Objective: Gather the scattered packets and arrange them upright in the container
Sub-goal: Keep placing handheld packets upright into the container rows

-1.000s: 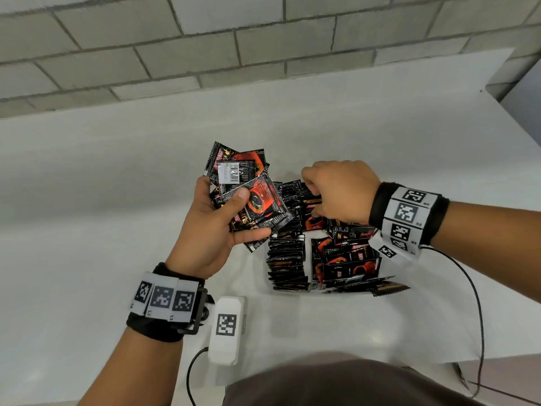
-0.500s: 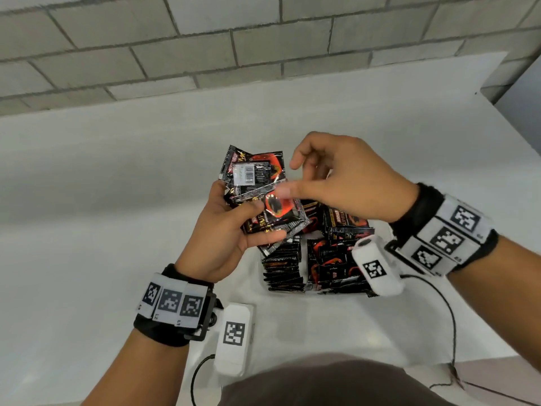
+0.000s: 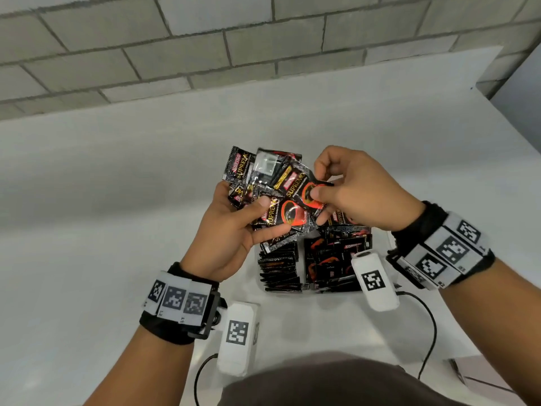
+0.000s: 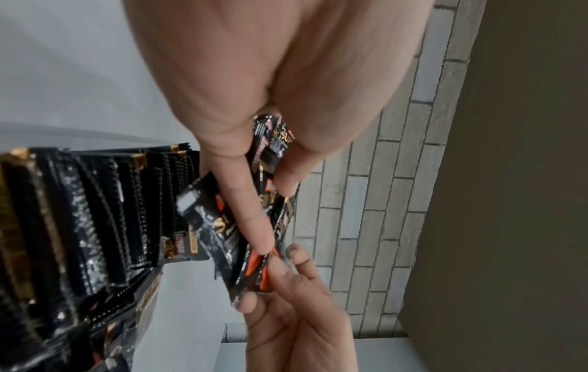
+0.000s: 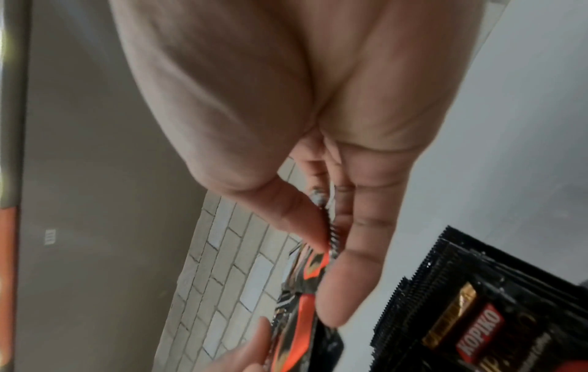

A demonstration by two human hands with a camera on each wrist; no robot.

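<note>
Packets fanned [image 3: 248, 183] in left hand's [image 3: 225, 232] grip, right hand [image 3: 351, 197] pinching one packet [image 3: 298, 189], two upright rows in container [image 3: 310, 289].

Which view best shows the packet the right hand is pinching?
Head view: the packet shows its printed face between the right hand and left hand. Both wrist views show it only edge-on and blurred.

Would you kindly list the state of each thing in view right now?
Left hand: grips a fanned bunch of packets.
Right hand: pinches one packet at the bunch's top.
Container: holds packets in rows, mostly upright.
Table: bears the container.
</note>
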